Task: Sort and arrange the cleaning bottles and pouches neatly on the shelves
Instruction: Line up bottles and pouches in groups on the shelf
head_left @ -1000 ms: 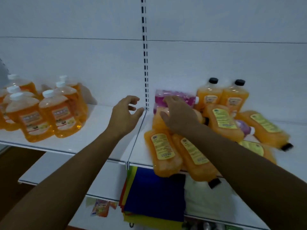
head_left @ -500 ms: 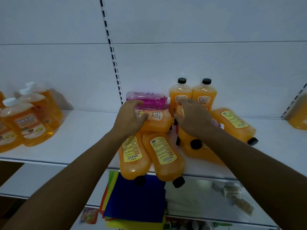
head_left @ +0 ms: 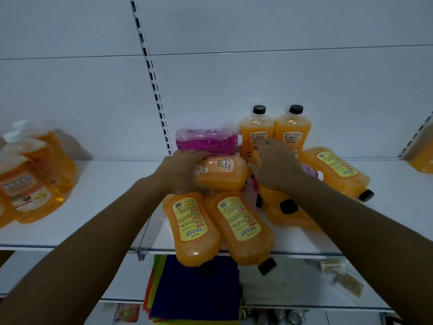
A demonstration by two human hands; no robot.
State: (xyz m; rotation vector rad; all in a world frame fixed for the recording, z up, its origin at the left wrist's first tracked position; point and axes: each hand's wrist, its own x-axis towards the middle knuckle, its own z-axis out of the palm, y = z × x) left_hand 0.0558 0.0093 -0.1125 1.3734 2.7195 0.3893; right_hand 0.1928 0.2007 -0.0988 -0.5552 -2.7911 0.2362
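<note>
Orange plastic bottle [head_left: 222,172], lying sideways atop the pile on the white shelf [head_left: 105,207], is gripped by the left hand [head_left: 180,172]; right hand [head_left: 276,165] rests spread on neighbours. Overhanging front bottles [head_left: 239,228] risk being nudged off.

On the lower shelf [head_left: 304,299], at about six o'clock in the view, lies a stack of coloured cloths [head_left: 194,292], dark blue on top with yellow, green and red edges showing at its left. Just right of it sits a folded white cloth [head_left: 264,287]. Toward four o'clock rest a blurred comb-like brush [head_left: 349,282] and a small pale item [head_left: 328,265]. At seven o'clock, lower still, an orange packet [head_left: 126,313] shows. A slotted upright [head_left: 152,80] runs up the white back panel [head_left: 257,78] toward twelve.
</note>
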